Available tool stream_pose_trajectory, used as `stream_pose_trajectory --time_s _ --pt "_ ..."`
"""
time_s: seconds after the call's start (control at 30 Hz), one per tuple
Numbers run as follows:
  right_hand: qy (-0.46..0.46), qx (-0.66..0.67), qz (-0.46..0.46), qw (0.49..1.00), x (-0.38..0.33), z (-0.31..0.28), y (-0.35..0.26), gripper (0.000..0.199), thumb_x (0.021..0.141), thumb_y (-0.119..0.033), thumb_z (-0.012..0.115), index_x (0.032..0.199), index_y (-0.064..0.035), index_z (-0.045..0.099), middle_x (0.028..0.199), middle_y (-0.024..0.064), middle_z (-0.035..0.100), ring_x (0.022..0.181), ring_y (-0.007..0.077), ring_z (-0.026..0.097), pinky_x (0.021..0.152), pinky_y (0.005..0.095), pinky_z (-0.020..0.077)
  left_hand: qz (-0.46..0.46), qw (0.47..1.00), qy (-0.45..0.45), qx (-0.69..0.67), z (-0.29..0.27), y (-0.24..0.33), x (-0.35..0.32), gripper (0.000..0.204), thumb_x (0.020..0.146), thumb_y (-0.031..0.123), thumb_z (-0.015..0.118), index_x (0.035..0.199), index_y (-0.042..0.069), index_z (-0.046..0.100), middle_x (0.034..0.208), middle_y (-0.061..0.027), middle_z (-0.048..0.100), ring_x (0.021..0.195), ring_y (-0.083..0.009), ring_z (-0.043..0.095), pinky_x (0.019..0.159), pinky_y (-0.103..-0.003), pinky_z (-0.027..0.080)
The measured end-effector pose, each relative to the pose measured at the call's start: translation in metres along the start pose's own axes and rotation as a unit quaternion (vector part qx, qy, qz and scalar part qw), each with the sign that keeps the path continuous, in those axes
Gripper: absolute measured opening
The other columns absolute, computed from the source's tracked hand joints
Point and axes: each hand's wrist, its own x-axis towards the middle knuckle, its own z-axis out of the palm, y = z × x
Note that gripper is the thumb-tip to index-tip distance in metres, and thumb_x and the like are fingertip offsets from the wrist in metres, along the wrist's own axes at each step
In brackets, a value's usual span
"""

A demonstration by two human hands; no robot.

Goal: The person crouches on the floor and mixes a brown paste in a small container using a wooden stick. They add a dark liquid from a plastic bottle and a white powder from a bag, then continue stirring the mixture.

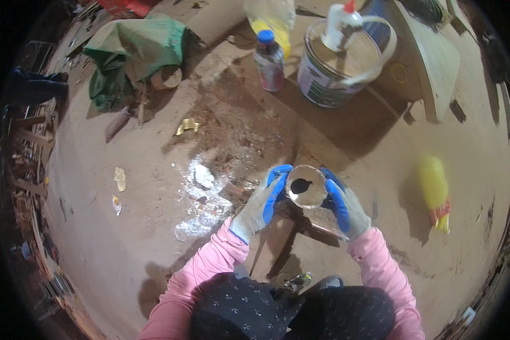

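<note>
A small round ring-shaped object [306,187], pale and dusty with a dark hollow, sits between both gloved hands over a wooden strip [317,226] on the dirt floor. My left hand [264,201], in a grey and blue glove, grips its left side. My right hand [343,204], gloved the same way, grips its right side. Pink sleeves run back to the lower edge of the head view.
A paint bucket [328,85] with a white glue bottle [341,22] on it stands at the back. A plastic bottle [270,59] with a blue cap is beside it. A yellow bottle [434,190] lies at right. Green cloth [136,54] lies far left. White powder [201,198] is spilled left of the hands.
</note>
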Motion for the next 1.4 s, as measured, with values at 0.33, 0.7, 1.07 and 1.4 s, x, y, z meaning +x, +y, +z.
stream_pose_trajectory --time_s 0.33,0.7,1.07,1.4 --pt "-0.009 0.048 0.030 0.998 -0.067 0.085 -0.175 0.062 0.105 -0.030 0.061 0.156 -0.0043 0.038 0.145 0.0095 0.052 0.126 0.0190 0.053 0.104 0.0328 0.0460 -0.106 0.793 -0.026 -0.599 0.009 0.132 -0.017 0.061 0.105 0.042 0.054 0.155 0.010 0.040 0.151 -0.0135 0.052 0.137 -0.0275 0.052 0.117 -0.047 0.043" --pt "0.085 -0.039 -0.004 0.996 -0.224 0.137 -0.312 0.055 0.107 -0.027 0.056 0.152 -0.0008 0.041 0.126 0.0114 0.058 0.093 0.0152 0.060 0.084 0.0307 0.0530 -0.109 0.712 -0.011 -0.693 0.040 0.334 -0.103 0.077 0.096 0.067 0.054 0.156 0.021 0.040 0.159 -0.0204 0.040 0.140 -0.0418 0.047 0.111 -0.072 0.037" --pt "0.088 -0.574 0.143 0.801 -0.466 0.074 -0.431 0.034 0.092 -0.036 0.069 0.108 -0.0064 0.070 0.101 0.0166 0.069 0.093 0.0369 0.067 0.081 0.0482 0.0536 -0.001 0.642 0.138 -0.754 0.021 0.528 -0.164 0.068 0.097 0.063 0.051 0.150 0.021 0.049 0.156 -0.0145 0.046 0.133 -0.0463 0.052 0.101 -0.072 0.046" --pt "0.241 -0.554 -0.014 0.797 -0.329 0.147 -0.552 0.024 0.088 -0.026 0.068 0.099 -0.0049 0.070 0.114 0.0162 0.068 0.103 0.0375 0.066 0.087 0.0460 0.0536 0.073 0.657 0.158 -0.734 -0.188 0.639 -0.134 0.063 0.099 0.058 0.048 0.149 0.019 0.049 0.157 -0.0154 0.046 0.131 -0.0455 0.054 0.101 -0.069 0.046"
